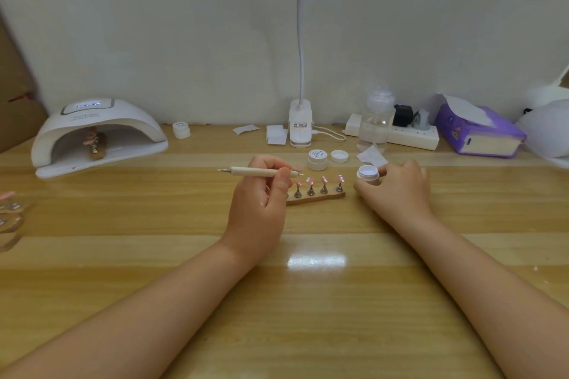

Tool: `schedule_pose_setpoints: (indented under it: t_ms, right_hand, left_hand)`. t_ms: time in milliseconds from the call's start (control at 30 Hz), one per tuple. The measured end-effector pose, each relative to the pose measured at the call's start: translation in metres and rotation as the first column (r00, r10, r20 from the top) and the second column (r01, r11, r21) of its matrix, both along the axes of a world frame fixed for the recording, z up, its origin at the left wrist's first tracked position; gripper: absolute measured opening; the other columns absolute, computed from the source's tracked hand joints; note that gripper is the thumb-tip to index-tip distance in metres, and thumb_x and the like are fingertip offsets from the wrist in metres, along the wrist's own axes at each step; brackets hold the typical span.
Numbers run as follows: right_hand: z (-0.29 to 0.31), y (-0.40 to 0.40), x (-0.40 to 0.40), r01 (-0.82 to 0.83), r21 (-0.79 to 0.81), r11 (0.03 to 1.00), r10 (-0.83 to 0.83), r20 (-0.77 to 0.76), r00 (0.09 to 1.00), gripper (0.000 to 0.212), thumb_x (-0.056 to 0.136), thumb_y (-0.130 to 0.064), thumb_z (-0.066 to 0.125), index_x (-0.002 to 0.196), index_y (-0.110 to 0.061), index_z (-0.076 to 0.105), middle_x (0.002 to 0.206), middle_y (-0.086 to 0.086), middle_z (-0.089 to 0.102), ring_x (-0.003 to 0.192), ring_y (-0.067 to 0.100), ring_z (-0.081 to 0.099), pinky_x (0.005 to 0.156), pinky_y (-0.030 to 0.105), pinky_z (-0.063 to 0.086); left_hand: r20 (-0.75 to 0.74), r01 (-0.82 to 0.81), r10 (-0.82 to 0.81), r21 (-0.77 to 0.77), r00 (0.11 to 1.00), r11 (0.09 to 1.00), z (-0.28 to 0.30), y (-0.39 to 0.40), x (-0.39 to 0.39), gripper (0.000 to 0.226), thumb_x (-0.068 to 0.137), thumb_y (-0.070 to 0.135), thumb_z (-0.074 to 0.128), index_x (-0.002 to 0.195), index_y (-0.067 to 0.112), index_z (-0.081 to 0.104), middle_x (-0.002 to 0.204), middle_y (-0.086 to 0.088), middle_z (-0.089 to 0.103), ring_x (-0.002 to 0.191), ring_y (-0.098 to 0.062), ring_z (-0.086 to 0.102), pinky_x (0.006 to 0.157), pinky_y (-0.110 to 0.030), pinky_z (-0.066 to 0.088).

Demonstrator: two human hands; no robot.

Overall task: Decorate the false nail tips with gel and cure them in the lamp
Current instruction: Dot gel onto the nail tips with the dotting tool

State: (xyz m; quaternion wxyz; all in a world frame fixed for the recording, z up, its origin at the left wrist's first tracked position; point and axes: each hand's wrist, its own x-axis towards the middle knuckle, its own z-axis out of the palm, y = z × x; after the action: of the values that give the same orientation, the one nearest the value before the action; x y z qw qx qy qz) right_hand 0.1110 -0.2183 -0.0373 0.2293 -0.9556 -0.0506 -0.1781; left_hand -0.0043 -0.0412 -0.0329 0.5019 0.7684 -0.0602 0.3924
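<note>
With one rack (pixel 98 144) in the lamp (pixel 98 132), we hold the pen (pixel 261 171) in our left hand (pixel 261 197) and the gel pot (pixel 368 174) in our right hand (pixel 397 191), the tips (pixel 320 183) part-decorated and uncured.

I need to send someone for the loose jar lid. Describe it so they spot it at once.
Start at the white clip lamp base at the back of the wooden table. Just in front, right of a closed labelled gel jar, lies the lid: a low white cap, open side up, the only one lying alone.

Tissue box (pixel 480 132), power strip (pixel 412 135) & clear bottle (pixel 377 120) at table's back.
</note>
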Motion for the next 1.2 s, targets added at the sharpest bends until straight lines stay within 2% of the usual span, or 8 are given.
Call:
schedule_pose_setpoints:
  t_ms: [133,233,367,467,567,700,900,1200]
  right_hand:
    - [0.000,0.001,0.003,-0.005,-0.115,0.993,-0.003,-0.073,0.997,0.047,0.075,-0.052,0.048,0.097,-0.014,0.066,0.104,0.010,0.054,0.104,0.027,0.042,0.088,0.033,0.031]
    - [-0.001,0.004,0.000,0.003,-0.080,0.997,-0.006,-0.036,0.999,0.053,0.076,-0.050,0.052,0.113,-0.012,0.059,0.113,0.011,0.050,0.109,0.029,0.039,0.092,0.033,0.029]
    - [0.006,0.008,-0.011,-0.174,0.148,0.974,0.118,0.330,0.937,0.039,0.078,-0.027,0.063,0.110,-0.005,0.058,0.106,0.012,0.049,0.102,0.029,0.043,0.084,0.022,0.025]
    - [0.012,0.014,-0.025,-0.399,0.064,0.915,0.317,0.499,0.807,0.019,0.076,-0.017,0.070,0.088,-0.005,0.062,0.084,0.005,0.049,0.077,0.019,0.046,0.066,0.021,0.030]
    - [0.010,0.021,-0.037,-0.414,0.052,0.909,0.352,0.438,0.827,0.020,0.075,-0.025,0.073,0.066,-0.014,0.059,0.061,-0.014,0.036,0.057,0.011,0.039,0.046,0.021,0.025]
    - [0.005,0.023,-0.034,-0.332,-0.042,0.942,0.331,0.276,0.902,0.027,0.078,-0.043,0.065,0.061,-0.021,0.063,0.049,-0.012,0.038,0.055,0.010,0.045,0.046,0.023,0.024]
    - [0.001,0.025,-0.031,-0.300,-0.162,0.940,0.323,0.140,0.936,0.031,0.086,-0.047,0.052,0.083,-0.025,0.073,0.067,-0.002,0.065,0.071,0.017,0.058,0.055,0.028,0.042]
    - [-0.001,0.023,-0.023,-0.411,-0.125,0.903,0.417,0.027,0.908,0.027,0.092,-0.044,0.049,0.102,-0.033,0.071,0.082,-0.004,0.069,0.077,0.015,0.056,0.055,0.027,0.038]
  left_hand:
    - [0.002,0.007,-0.007,0.000,1.000,1.000,0.000,0.000,0.000,0.013,0.092,0.026,0.045,0.085,0.035,0.050,0.078,0.019,0.063,0.068,-0.010,0.058,0.058,-0.015,0.043]
    - [0.002,0.005,-0.005,-0.001,1.000,1.000,0.000,0.000,0.000,0.013,0.092,0.026,0.045,0.084,0.034,0.051,0.077,0.020,0.063,0.069,-0.012,0.058,0.058,-0.014,0.042]
    - [0.003,0.007,-0.007,-0.001,1.000,1.000,0.000,0.000,0.000,0.013,0.092,0.026,0.046,0.084,0.034,0.051,0.076,0.019,0.063,0.068,-0.014,0.057,0.057,-0.015,0.042]
    - [0.002,0.005,-0.005,0.001,1.000,1.000,0.000,0.000,0.000,0.012,0.092,0.027,0.046,0.084,0.034,0.051,0.076,0.018,0.062,0.066,-0.011,0.057,0.057,-0.014,0.042]
    - [0.004,0.005,-0.005,0.002,1.000,1.000,0.000,0.000,0.000,0.012,0.092,0.026,0.046,0.085,0.034,0.051,0.075,0.020,0.063,0.065,-0.005,0.057,0.057,-0.012,0.042]
    - [0.006,-0.001,0.001,0.004,1.000,1.000,0.001,-0.001,0.000,0.012,0.092,0.026,0.046,0.085,0.034,0.051,0.076,0.021,0.063,0.066,-0.011,0.057,0.056,-0.017,0.042]
    - [0.010,0.005,-0.005,-0.002,1.000,1.000,0.001,-0.002,0.000,0.013,0.092,0.024,0.046,0.084,0.034,0.050,0.075,0.022,0.063,0.068,-0.020,0.056,0.055,-0.021,0.042]
    - [-0.007,0.005,-0.005,0.007,1.000,1.000,0.000,-0.001,0.001,0.011,0.092,0.026,0.046,0.084,0.034,0.050,0.075,0.021,0.062,0.065,-0.010,0.056,0.057,-0.018,0.043]
